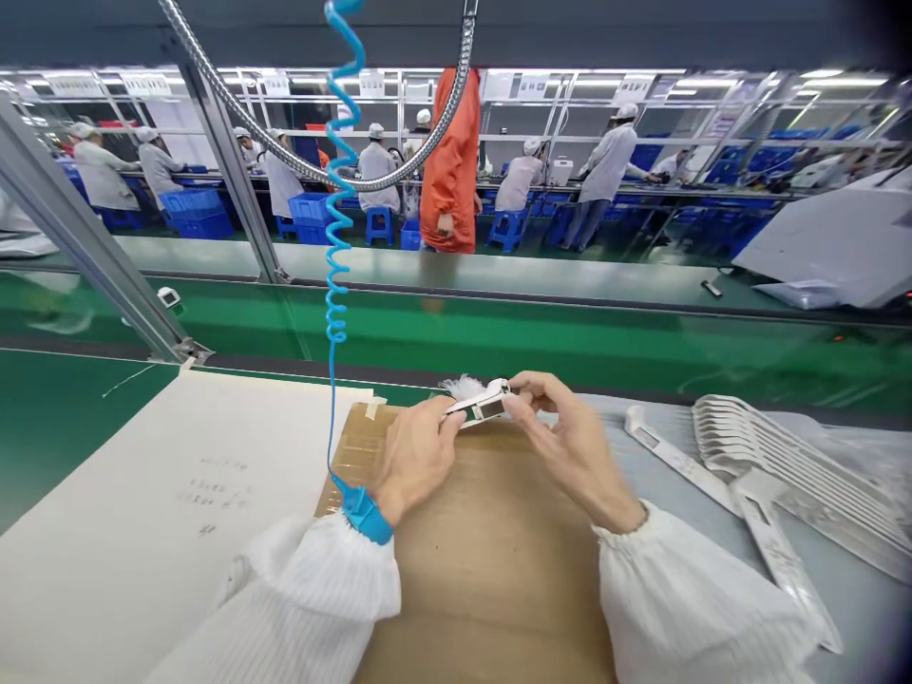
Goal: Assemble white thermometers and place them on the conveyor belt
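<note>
A small white plastic part with a dark rectangular window (487,409) is held up over the far end of the brown cardboard (499,532). My left hand (417,451) is closed on its left end, thumb along the near side. At the right end, my right hand (562,442) pinches the part between thumb and fingers. The fingers cover both ends, so its full length is hidden. A white frayed tuft (463,386) shows just behind it. Around my left wrist sits a blue wrist strap (367,514) joined to a coiled blue cord (336,237).
On the right lie several stacked long white plastic parts (790,465) and two loose ones (784,551). A white sheet with writing (178,494) covers the left. Behind runs a green conveyor belt (513,271); a metal hose (370,182) hangs above. Several people work beyond.
</note>
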### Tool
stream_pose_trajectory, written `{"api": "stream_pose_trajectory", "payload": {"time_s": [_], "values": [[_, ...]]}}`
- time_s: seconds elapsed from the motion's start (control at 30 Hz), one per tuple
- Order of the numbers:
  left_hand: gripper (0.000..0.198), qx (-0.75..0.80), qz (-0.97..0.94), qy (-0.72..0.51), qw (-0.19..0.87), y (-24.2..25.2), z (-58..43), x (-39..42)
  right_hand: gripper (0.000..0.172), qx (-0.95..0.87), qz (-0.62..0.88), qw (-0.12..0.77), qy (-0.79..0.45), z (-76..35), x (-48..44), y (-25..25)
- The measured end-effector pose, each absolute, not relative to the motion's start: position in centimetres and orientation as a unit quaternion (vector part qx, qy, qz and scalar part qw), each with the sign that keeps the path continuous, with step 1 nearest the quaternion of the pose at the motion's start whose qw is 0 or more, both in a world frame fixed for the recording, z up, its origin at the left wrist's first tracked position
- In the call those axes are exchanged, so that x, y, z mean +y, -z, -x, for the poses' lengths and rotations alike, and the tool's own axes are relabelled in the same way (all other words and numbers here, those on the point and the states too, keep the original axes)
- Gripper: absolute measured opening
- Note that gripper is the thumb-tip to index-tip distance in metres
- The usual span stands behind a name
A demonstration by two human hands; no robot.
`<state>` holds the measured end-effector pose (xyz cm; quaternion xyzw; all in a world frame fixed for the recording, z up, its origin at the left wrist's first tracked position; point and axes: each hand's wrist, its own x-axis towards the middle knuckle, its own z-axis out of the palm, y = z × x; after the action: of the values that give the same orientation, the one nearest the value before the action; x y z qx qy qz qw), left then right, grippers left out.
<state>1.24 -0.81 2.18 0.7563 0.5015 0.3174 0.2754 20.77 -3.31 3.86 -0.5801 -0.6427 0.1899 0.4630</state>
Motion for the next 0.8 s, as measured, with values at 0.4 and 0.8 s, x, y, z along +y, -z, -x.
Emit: {"api": "stream_pose_trajectory", "payload": {"time_s": [0.4,0.8], "values": [[0.036,0.637,-0.574,-0.417,0.302,-1.7,-0.3,1.0,0.016,-0.743,0.58,0.329,-0.053,-18.5,0.6,-2.3],[0.041,0.542,-0.443,-0.519,0.491,-2.4,0.2,1.3,0.018,-0.653,0.724,0.222,0.001,-29.2,0.4,-3.6]]}}
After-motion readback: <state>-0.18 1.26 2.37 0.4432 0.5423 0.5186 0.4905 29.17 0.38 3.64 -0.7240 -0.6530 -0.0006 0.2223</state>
